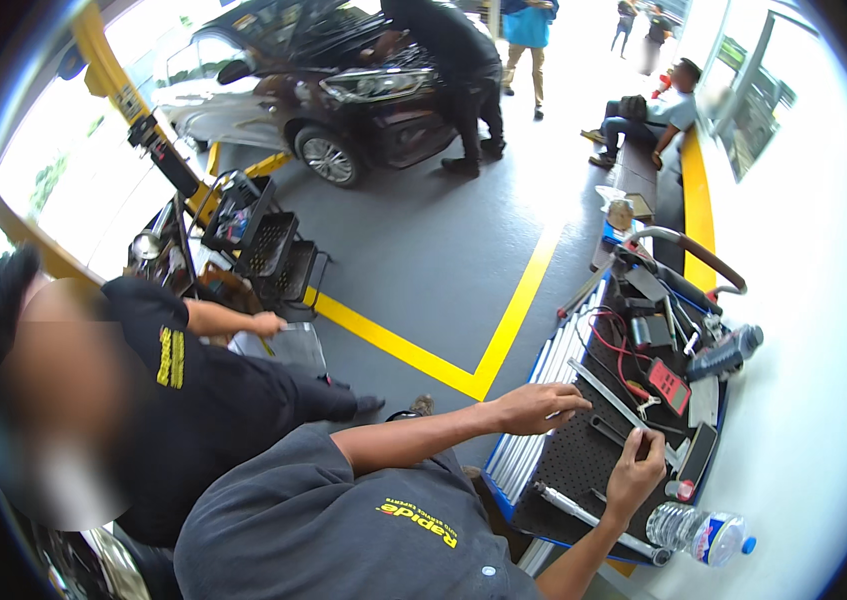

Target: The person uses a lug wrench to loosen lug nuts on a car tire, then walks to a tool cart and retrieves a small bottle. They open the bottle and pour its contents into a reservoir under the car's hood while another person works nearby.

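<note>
The right grip (635, 472) pinches a long silver bar (604, 391) over the black surface (565, 464); the left grip (540, 408) is loosely curled nearby. The bar looks stiff, maybe slippery: hold its middle.

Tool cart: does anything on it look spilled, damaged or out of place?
No spill or damage shows on the tool cart. The clear drink bottle at its lower-right edge seems slightly out of place beside the long silver tool; whether it stands or lies is unclear.
</note>
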Demonstrator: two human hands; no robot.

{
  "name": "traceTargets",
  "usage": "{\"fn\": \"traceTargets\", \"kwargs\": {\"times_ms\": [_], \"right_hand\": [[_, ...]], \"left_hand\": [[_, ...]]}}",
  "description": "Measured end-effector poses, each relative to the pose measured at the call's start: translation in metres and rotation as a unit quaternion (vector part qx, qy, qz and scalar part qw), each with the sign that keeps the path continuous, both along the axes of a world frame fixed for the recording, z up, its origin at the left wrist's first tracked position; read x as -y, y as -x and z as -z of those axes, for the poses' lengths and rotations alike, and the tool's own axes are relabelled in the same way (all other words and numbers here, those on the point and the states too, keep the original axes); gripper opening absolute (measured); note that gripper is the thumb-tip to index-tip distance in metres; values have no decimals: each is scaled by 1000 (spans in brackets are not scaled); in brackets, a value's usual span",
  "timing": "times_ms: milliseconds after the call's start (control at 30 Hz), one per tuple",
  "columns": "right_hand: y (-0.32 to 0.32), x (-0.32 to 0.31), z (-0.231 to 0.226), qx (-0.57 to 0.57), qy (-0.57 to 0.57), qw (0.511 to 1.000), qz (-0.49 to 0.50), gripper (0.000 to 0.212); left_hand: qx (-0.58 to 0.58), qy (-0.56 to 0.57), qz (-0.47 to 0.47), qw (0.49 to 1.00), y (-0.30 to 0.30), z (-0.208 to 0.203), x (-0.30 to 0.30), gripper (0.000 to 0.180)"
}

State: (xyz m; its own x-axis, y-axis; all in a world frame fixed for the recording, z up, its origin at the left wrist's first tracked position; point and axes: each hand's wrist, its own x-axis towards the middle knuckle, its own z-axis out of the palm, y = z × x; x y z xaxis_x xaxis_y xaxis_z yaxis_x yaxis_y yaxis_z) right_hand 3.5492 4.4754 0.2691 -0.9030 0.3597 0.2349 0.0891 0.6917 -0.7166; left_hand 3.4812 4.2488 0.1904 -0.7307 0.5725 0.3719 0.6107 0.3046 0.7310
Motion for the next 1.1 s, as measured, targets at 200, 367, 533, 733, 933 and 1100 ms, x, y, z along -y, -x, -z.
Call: {"fn": "traceTargets", "kwargs": {"times_ms": [200,367,533,733,933,1100], "right_hand": [[69,131,-25,-40,63,981,-182,21],[80,221,-34,-40,68,949,-305,21],[90,251,-39,114,-107,890,-429,20],[91,266,3,293,-198,734,-580,26],[76,335,65,320,-239,667,-630,27],[91,399,94,333,-169,653,-659,31]], "left_hand": [[-25,-15,-122,992,17,-10,74,21],[93,41,-112,988,24,-18,115,21],[120,63,-109,985,-4,-8,152,25],[175,107,26,978,-75,20,238,32],[349,136,-247,894,-127,29,357,43],[347,178,-401,829,-174,64,486,42]]}}
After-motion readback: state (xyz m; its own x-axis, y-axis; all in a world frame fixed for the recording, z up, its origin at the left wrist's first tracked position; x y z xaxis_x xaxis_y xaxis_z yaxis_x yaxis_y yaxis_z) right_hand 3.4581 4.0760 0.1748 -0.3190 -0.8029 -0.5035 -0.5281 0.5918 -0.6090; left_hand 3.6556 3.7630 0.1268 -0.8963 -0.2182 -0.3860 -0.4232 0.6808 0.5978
